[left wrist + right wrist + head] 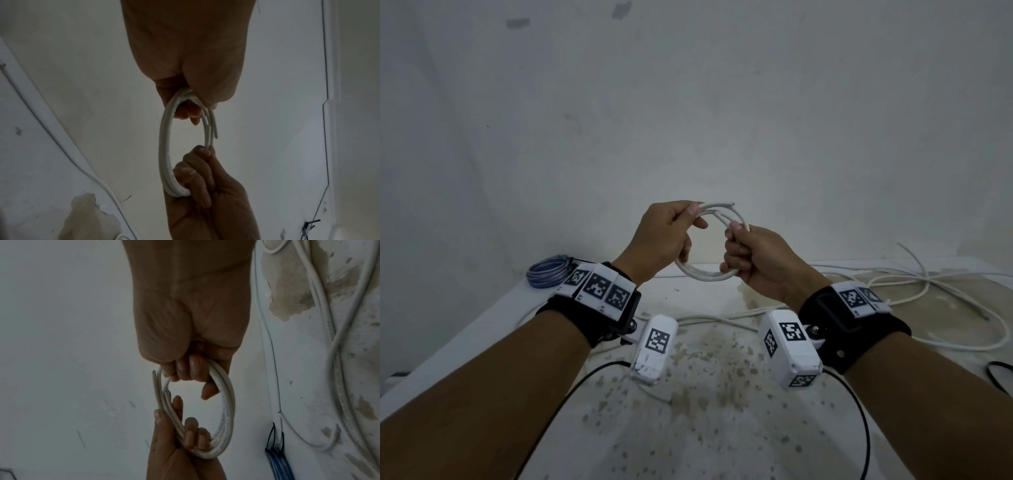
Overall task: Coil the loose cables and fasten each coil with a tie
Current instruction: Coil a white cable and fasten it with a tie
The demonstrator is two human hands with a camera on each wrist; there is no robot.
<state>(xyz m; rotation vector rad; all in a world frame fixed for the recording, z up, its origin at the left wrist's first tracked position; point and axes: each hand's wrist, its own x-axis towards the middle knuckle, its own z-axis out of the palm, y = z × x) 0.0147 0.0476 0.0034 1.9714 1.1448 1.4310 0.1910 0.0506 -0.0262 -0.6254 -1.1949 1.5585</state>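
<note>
The fingers of the left hand [661, 236] are curling round one side of a small white coil [709, 274], and the fingers of the right hand [753, 257] are clamping the opposite side, so the coil is hanging in the air between both hands, above the middle of the worktop [705, 394]. In the right wrist view the cut end of the cable [153, 374] is standing free beside the loops, not tucked under any finger. I think this is the weak place: the cable looks stiff, and if one hand is letting go to reach for a tie, the turns could be springing open and the free end could be slipping out. I am seeing no tie near the hands. More loose white cables [928, 291] are lying tangled toward the right edge, and they could be catching the coil if it is put down there. A blue coil [548, 270] is resting at the far left corner.
</note>
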